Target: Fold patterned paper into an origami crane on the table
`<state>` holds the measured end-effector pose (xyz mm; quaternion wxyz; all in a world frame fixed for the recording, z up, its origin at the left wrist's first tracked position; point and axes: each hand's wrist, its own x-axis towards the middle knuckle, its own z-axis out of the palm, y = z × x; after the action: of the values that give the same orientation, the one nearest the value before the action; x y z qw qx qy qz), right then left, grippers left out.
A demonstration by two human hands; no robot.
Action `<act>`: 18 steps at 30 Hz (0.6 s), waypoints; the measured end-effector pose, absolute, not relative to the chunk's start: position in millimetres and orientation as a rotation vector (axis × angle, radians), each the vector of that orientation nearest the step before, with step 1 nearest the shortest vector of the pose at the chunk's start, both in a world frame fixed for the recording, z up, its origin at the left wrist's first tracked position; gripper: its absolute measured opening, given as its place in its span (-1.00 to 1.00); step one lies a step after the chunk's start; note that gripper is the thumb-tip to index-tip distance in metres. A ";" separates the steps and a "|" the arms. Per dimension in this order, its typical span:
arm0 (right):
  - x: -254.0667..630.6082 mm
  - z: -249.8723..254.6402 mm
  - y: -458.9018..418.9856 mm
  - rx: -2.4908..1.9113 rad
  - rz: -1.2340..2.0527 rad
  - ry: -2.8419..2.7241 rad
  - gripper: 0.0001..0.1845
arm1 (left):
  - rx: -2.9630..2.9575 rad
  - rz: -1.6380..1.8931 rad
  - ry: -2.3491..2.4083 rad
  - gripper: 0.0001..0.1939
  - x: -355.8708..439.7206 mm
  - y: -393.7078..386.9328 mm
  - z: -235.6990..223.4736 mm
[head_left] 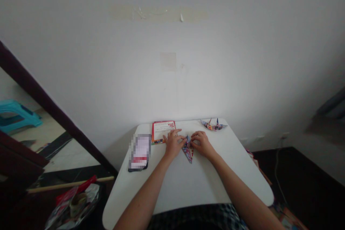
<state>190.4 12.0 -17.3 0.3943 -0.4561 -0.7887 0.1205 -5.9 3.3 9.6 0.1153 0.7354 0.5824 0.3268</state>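
Note:
A folded piece of patterned paper [188, 150], narrow and pointed toward me, lies between my hands at the middle of the white table [194, 190]. My left hand [174, 143] pinches its left side with thumb and fingertips, the other fingers stretching toward the printed sheets. From the right, my right hand [201, 142] grips its upper right edge with curled fingers. The fingertips hide part of the upper folds. At the far right of the table rests a folded paper crane [214, 125] of similar patterned paper, touched by neither hand.
Printed sheets with a red border [161, 129] lie at the table's back left. In front of them is a phone [140, 152], its screen blurred out. The wall [172, 93] meets the table's back edge. A bag of rubbish [78, 201] stands on the floor at left.

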 end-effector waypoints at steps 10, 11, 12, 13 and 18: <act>189.5 -14.3 9.0 -1.129 0.304 -2.037 -0.93 | 2.086 1.037 1.688 -0.91 -4.5 3.4 11.9; 189.6 -14.3 8.8 -1.127 0.304 -2.049 -0.93 | 2.074 1.048 1.689 -0.91 -3.8 3.6 12.5; 189.5 -14.0 8.5 -1.124 0.304 -2.057 -0.93 | 2.060 1.055 1.693 -0.91 -3.2 3.7 13.1; 189.4 -13.6 7.9 -1.123 0.303 -2.062 -0.93 | 2.046 1.057 1.697 -0.91 -2.6 3.8 13.9; 188.7 -11.1 5.2 -1.119 0.295 -2.069 -0.92 | 2.014 1.065 1.691 -0.95 -2.9 5.0 14.6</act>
<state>188.7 5.2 -11.1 0.3759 -0.4373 -0.8088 0.1154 -2.9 5.0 14.6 0.1514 0.7017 0.5891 0.3710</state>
